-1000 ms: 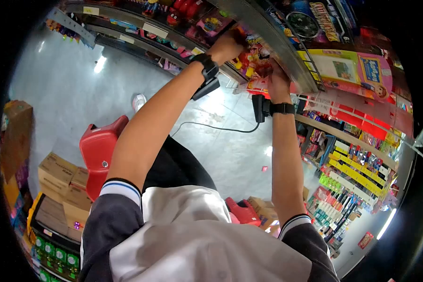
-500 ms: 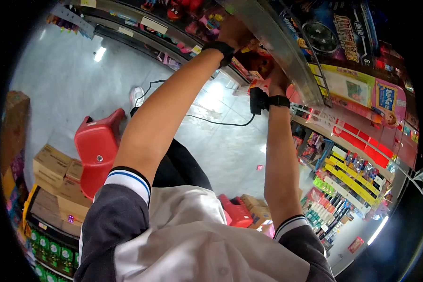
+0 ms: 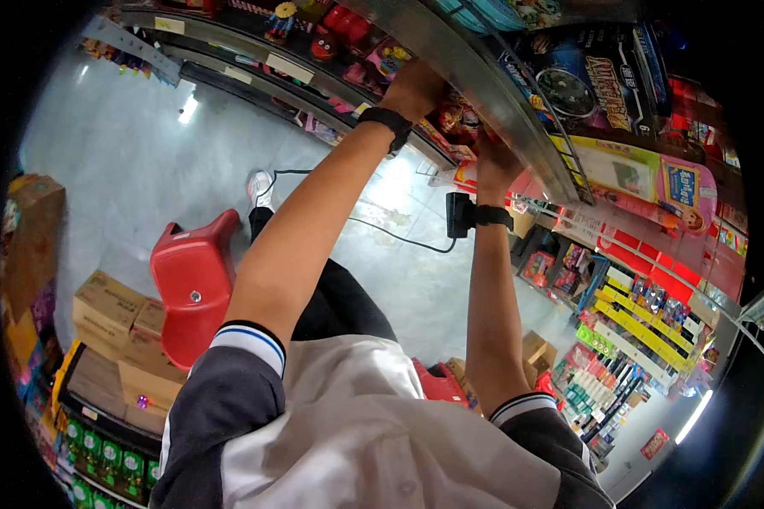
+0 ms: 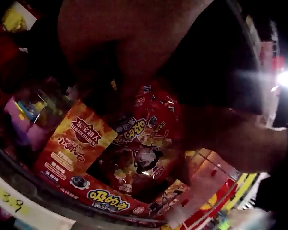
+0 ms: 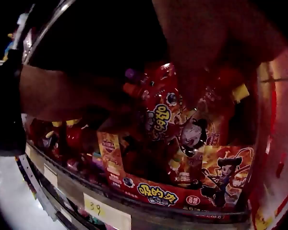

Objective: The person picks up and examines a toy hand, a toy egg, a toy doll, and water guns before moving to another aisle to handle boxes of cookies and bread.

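Moved deeper in over the display box [image 4: 74,143] since a second ago, left hand [image 3: 412,83] and right hand [image 3: 494,159] are curled round a red toy pack [image 4: 145,143], which is kept upright just above that box and steadied from both sides.

Metal shelf edge [image 3: 501,106] close above packs [image 5: 182,129]

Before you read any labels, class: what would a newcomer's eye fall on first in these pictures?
Two bare arms stretch up to a crowded shop shelf, where the left hand and right hand meet on a red toy packet. Lower left on the pale floor stands a bright red plastic stool, beside stacked cardboard boxes.
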`<state>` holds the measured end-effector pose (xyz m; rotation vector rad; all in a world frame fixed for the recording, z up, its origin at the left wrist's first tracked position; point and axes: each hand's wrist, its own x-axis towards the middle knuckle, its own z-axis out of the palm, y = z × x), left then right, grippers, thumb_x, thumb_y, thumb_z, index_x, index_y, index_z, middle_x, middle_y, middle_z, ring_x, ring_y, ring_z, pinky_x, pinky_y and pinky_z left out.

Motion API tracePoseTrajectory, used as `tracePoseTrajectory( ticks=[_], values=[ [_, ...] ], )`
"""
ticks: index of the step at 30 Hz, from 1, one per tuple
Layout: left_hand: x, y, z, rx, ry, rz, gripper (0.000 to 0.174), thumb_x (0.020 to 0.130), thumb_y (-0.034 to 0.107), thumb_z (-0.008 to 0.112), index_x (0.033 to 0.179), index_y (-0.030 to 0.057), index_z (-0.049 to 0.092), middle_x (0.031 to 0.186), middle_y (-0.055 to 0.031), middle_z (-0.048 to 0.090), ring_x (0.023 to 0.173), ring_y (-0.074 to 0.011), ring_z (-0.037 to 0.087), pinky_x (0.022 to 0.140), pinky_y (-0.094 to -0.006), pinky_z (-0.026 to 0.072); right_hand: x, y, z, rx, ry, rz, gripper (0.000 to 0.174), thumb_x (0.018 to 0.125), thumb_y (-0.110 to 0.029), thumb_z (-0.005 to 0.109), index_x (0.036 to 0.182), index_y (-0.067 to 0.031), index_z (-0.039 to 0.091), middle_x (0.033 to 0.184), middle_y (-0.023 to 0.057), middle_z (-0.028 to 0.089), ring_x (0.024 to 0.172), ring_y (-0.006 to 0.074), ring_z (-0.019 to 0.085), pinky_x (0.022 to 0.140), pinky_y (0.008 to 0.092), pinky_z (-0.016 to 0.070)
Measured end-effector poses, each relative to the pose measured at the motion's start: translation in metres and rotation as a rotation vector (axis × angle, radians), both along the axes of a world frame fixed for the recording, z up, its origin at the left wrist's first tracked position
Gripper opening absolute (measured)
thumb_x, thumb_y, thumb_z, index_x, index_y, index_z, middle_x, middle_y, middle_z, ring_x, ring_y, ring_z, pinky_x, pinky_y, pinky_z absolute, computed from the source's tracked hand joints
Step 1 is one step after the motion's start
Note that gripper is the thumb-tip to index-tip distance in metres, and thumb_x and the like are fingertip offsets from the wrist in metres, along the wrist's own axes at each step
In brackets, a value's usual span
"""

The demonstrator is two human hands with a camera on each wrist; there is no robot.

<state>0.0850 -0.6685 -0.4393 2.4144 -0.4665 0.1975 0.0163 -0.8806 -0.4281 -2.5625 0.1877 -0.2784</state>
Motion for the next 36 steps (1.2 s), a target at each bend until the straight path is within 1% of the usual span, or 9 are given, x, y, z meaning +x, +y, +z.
tracePoseTrajectory(
  ticks=[5,7,10,17,20,23,25,29,36],
  values=[
    [-0.063,0.031,0.038,-0.217,-0.072,0.104,0.032,0.086,0.012,0.066,0.117,0.0066,0.065,0.125,-0.0158,0.063,0.109,-0.0349,0.062,0.091,-0.0445,0.0523,-0.02,0.022,0.025,-0.299,0.122,0.055,0.045,0.089,-0.029,0.073,0.123,-0.0016,0.06,0.121,0.0177,0.066,0.116,0.0368,0.059,0.1,0.0472,0.0437],
    [-0.114,0.059,0.017,-0.28,0.086,-0.044,0.032,0.088,0.014,0.066,0.119,0.0079,0.064,0.123,-0.0138,0.062,0.106,-0.0352,0.062,0.09,-0.045,0.0521,-0.039,0.037,0.037,-0.141,0.23,-0.015,0.047,0.088,-0.025,0.073,0.125,-0.0009,0.058,0.124,0.0205,0.064,0.119,0.0392,0.057,0.102,0.0489,0.0428],
    [-0.219,0.129,0.023,-0.252,0.457,-0.114,0.026,0.093,0.015,0.062,0.117,0.0035,0.065,0.111,-0.0162,0.064,0.105,-0.0374,0.062,0.094,-0.0447,0.0503,-0.081,0.052,0.052,-0.26,-0.059,0.295,0.05,0.089,-0.016,0.069,0.136,-0.0031,0.054,0.139,0.0238,0.054,0.127,0.0407,0.052,0.109,0.0453,0.0406],
    [-0.454,0.268,0.062,0.06,0.669,0.244,0.017,0.088,0.012,0.065,0.105,0.0062,0.065,0.099,-0.0149,0.066,0.089,-0.0386,0.064,0.078,-0.0466,0.0521,-0.186,0.027,0.023,-0.162,0.557,0.895,0.037,0.086,-0.012,0.066,0.122,-0.0049,0.062,0.12,0.0184,0.064,0.116,0.0376,0.058,0.103,0.0443,0.0452],
    [-0.53,0.273,0.085,-0.175,0.736,0.512,0.014,0.086,0.012,0.067,0.095,0.0029,0.062,0.091,-0.0155,0.068,0.083,-0.0383,0.065,0.072,-0.0436,0.0525,-0.228,-0.023,-0.006,-0.194,0.868,1.094,0.038,0.085,-0.012,0.065,0.122,-0.0041,0.063,0.126,0.0159,0.064,0.117,0.0381,0.058,0.102,0.0455,0.0461],
    [-0.613,0.239,0.069,-0.596,0.869,0.712,0.018,0.088,0.013,0.066,0.101,-0.0006,0.065,0.09,-0.0083,0.066,0.086,-0.0206,0.065,0.075,-0.037,0.0518,-0.263,-0.047,-0.014,-0.143,1.21,1.041,0.033,0.09,-0.016,0.066,0.12,-0.0034,0.065,0.112,0.0137,0.07,0.105,0.0348,0.065,0.093,0.0433,0.0505],
    [-0.648,0.205,0.07,-0.724,1.08,0.798,0.018,0.088,0.013,0.066,0.1,-0.0005,0.065,0.09,-0.008,0.066,0.086,-0.0203,0.065,0.075,-0.0367,0.0517,-0.268,-0.05,-0.016,-0.158,1.351,0.988,0.033,0.09,-0.016,0.065,0.12,-0.0035,0.065,0.111,0.0135,0.07,0.104,0.0343,0.065,0.093,0.043,0.0505],
    [-0.673,0.186,0.115,-0.614,1.316,0.876,0.018,0.089,0.014,0.066,0.1,-0.0002,0.066,0.088,-0.0073,0.065,0.084,-0.0198,0.064,0.074,-0.036,0.0513,-0.253,-0.034,-0.023,-0.164,1.434,0.925,0.032,0.09,-0.016,0.065,0.12,-0.0035,0.065,0.11,0.013,0.07,0.103,0.0335,0.064,0.092,0.0423,0.0504],
    [-0.701,0.285,0.183,-0.455,1.423,1.162,0.018,0.09,0.015,0.066,0.099,0.0003,0.066,0.086,-0.0062,0.065,0.082,-0.0187,0.063,0.073,-0.0349,0.0507,-0.16,0.083,-0.046,-0.15,1.404,0.916,0.031,0.091,-0.016,0.065,0.119,-0.0036,0.065,0.109,0.0122,0.069,0.101,0.032,0.064,0.09,0.0411,0.0504]
  ],
)
